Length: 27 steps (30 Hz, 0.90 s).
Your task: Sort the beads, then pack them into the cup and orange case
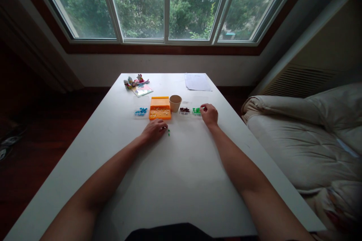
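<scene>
The box (160, 101) is orange, the cup (175, 104) tan, the table (169, 184) white. There are blue pieces (141, 111), dark brown pieces (184, 110) and bright green pieces (196, 110).

A white table (175, 180) bears a cup (175, 104) and orange case (160, 102).

The right hand (209, 115) partly hides the small clear plastic box (194, 115) of bright-green pieces (196, 110); whether it grips one cannot be determined. Finger contact at the left hand (154, 130) is too small to verify. The beige cushioned sofa (294, 143) is cut off at right.
</scene>
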Tool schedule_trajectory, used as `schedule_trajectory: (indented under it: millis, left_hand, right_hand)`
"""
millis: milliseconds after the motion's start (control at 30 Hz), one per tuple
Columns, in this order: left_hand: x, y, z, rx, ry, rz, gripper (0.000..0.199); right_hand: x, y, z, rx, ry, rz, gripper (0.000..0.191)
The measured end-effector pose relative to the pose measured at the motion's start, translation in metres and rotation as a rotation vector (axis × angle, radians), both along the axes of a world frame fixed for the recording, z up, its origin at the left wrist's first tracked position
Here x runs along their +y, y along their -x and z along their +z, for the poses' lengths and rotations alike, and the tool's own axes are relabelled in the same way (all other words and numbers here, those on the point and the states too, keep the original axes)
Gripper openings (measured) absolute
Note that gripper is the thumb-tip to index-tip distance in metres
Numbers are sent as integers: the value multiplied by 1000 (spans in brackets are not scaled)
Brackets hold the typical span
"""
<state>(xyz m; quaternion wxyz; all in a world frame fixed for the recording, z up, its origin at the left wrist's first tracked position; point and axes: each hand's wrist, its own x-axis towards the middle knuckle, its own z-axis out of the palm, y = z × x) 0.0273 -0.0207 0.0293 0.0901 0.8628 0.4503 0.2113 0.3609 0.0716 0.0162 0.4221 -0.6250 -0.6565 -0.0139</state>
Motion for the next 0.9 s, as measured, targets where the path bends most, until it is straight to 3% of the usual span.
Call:
schedule_trajectory:
  millis: [100, 300, 533, 633, 900]
  left_hand:
    - [1, 1, -2, -8, 3, -15, 20]
    - [-1, 1, -1, -8, 28, -35, 23]
    - [-1, 0, 1, -24, 18, -67, 21]
    - [2, 2, -1, -31, 7, -32, 19]
    - [6, 9, -2, -59, 13, 58, 15]
  right_hand:
    - [8, -17, -7, -18, 71, -102, 14]
    - [13, -26, -14, 17, 190, -177, 19]
    - [5, -18, -1, 91, 76, -156, 26]
    - [-7, 4, 8, 74, -4, -2, 26]
    - [-51, 81, 12, -169, 103, 772, 13]
